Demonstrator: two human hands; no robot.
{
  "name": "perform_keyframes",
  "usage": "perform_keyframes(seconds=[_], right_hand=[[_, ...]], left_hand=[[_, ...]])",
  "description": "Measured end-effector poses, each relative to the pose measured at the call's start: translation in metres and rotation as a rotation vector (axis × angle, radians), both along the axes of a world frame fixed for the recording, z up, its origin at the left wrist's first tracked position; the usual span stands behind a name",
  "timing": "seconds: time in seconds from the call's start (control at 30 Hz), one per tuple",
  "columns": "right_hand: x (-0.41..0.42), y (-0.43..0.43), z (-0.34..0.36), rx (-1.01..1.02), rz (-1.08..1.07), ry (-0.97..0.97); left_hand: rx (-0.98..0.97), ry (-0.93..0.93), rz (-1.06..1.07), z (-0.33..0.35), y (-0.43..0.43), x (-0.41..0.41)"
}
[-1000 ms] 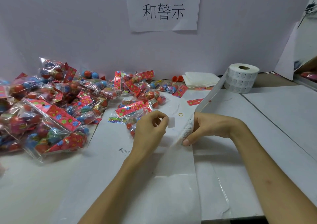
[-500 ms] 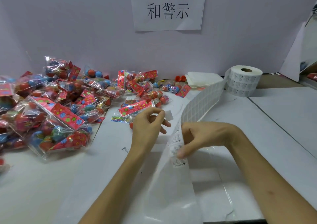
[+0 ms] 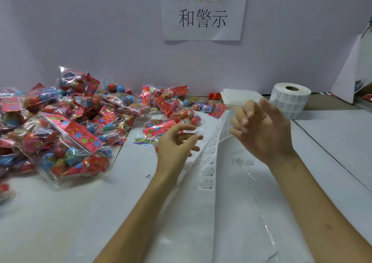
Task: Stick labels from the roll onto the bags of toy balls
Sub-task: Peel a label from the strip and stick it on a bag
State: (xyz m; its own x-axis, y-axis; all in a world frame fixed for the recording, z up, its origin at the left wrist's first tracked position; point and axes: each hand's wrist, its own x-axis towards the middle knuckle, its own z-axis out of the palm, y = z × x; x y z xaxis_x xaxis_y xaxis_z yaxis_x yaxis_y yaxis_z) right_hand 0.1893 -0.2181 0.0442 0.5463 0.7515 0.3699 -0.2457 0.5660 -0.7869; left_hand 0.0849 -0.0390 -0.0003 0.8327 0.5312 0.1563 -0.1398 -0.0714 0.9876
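A white label roll (image 3: pixel 289 99) stands at the back right, and its strip (image 3: pixel 209 162) runs down across the table toward me. My left hand (image 3: pixel 177 143) pinches a small white label (image 3: pixel 199 132) between thumb and fingertips, just in front of a small bag of toy balls (image 3: pixel 161 130). My right hand (image 3: pixel 261 129) is raised above the strip with its fingers spread and nothing in them. A big heap of clear bags with red flowered headers (image 3: pixel 66 125) covers the left of the table.
A paper sign (image 3: pixel 204 10) hangs on the white back wall. A folded white stack (image 3: pixel 239 98) and two orange balls (image 3: pixel 214 96) lie by the wall beside the roll. A seam (image 3: pixel 330 158) divides the white table surface on the right.
My right hand has let go of the label strip and risen, opening its fingers. The strip has dropped flatter onto the table. My left hand still holds the peeled label.
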Motion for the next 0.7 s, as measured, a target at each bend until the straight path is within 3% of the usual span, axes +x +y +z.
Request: perform_keyframes(seconds=[0.1, 0.17, 0.33, 0.47, 0.7], right_hand=[[-0.003, 0.010, -0.005, -0.057, -0.178, 0.023], [-0.004, 0.017, -0.009, -0.156, -0.300, -0.060], [-0.013, 0.036, -0.025, -0.511, -0.700, -0.575], [-0.019, 0.043, -0.032, -0.640, -0.737, -0.624], [-0.020, 0.045, -0.035, -0.662, -0.826, -0.650]], left_hand=[[0.005, -0.024, 0.007, 0.002, -0.002, -0.001], [0.019, -0.041, 0.013, 0.004, -0.003, -0.001], [0.068, -0.130, -0.003, 0.005, -0.005, -0.003], [0.120, -0.155, -0.018, 0.002, -0.004, -0.003], [0.232, -0.119, 0.066, 0.000, -0.007, -0.001]])
